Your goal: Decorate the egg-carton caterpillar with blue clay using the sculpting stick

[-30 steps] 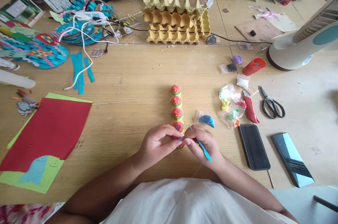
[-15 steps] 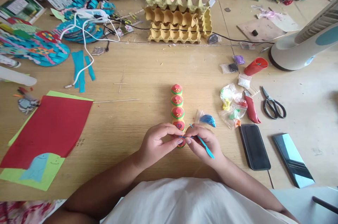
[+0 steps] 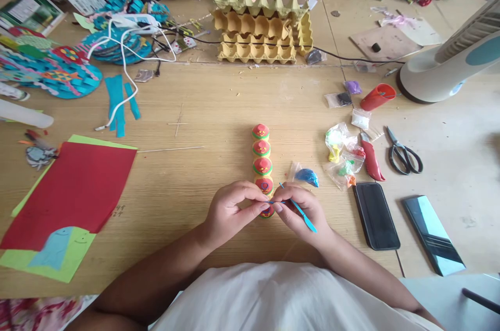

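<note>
Between the fingertips of both my hands runs a thin blue strand of what looks like clay. My left hand pinches its left end with thumb and forefinger. The other end sits in the pinch of my right hand, which also keeps a blue plastic clay knife tucked among its fingers. Below my fingertips lies a row of egg-carton cups with red and green clay tops. The far ones carry small yellow details; the nearer ones have blue rings, and the nearest is partly covered by my hands. Right of the row rests blue clay in a bag.
Clay bags, a red knife, scissors and two phones lie to the right. Egg cartons stand at the back. Red paper is on the left, a white cable beyond it.
</note>
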{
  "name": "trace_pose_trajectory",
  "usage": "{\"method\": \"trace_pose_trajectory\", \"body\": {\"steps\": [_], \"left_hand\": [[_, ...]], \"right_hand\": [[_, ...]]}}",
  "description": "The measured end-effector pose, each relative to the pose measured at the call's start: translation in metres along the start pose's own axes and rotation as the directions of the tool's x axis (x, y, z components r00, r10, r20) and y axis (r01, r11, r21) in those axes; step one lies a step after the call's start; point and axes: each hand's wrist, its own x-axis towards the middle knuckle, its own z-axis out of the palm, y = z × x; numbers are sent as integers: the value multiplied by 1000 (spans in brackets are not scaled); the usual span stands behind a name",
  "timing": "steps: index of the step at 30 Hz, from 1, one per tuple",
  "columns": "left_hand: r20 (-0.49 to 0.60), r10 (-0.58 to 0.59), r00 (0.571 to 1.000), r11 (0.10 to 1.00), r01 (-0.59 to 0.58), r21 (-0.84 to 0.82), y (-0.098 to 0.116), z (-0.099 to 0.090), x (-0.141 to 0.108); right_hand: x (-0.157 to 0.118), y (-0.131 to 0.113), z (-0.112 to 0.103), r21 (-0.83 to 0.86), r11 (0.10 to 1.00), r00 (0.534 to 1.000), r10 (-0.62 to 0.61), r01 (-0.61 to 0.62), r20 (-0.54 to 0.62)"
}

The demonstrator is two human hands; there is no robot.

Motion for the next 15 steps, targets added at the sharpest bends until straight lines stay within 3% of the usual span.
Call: {"method": "trace_pose_trajectory", "body": {"steps": [15], "left_hand": [[31, 82, 996, 989, -85, 119, 4, -3, 2]], "right_hand": [[3, -5, -1, -45, 998, 999, -31, 32, 9]]}}
